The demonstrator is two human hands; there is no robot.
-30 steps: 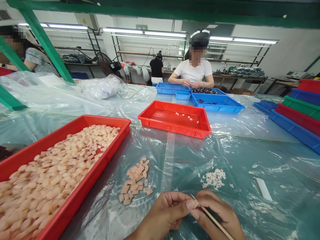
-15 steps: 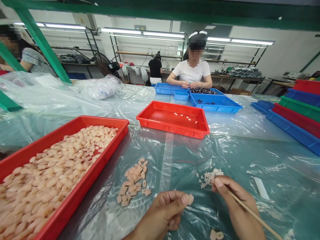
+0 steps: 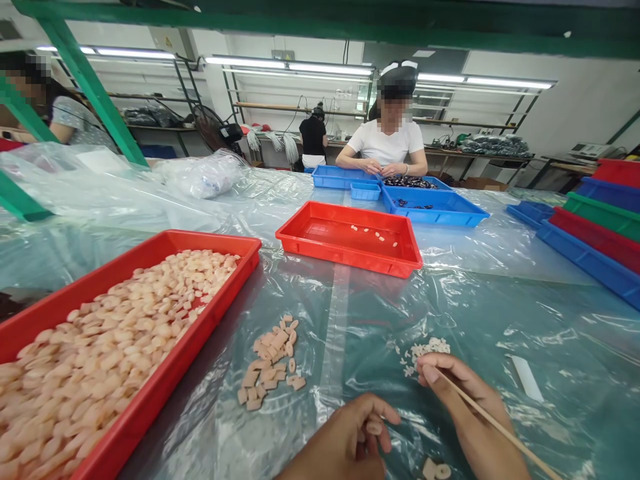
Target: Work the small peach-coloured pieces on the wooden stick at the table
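Observation:
My left hand (image 3: 353,437), low in the middle, has its fingers curled round a small pale piece (image 3: 373,427). Thumb and index finger of my right hand (image 3: 465,400) pinch a thin wooden stick (image 3: 500,430), which slants down to the right. Just beyond that hand lies a heap of tiny white bits (image 3: 425,353). Left of my hands, flat beige pieces (image 3: 273,353) are scattered in a pile on the plastic-covered table (image 3: 310,433). A few more beige pieces (image 3: 436,469) lie at the bottom edge between my hands.
A red tray (image 3: 200,333) full of pale oval pieces stands left. Ahead is another red tray (image 3: 345,257) with several pieces. Blue trays (image 3: 440,217) stand before a person across the table. Stacked trays (image 3: 595,233) are right, near a white strip (image 3: 527,379). A green frame crosses above.
My left hand has turned and moved slightly right and down; the pale piece has gone from its fingertips to within its curled fingers. My right fingertips have shifted slightly left, still on the stick.

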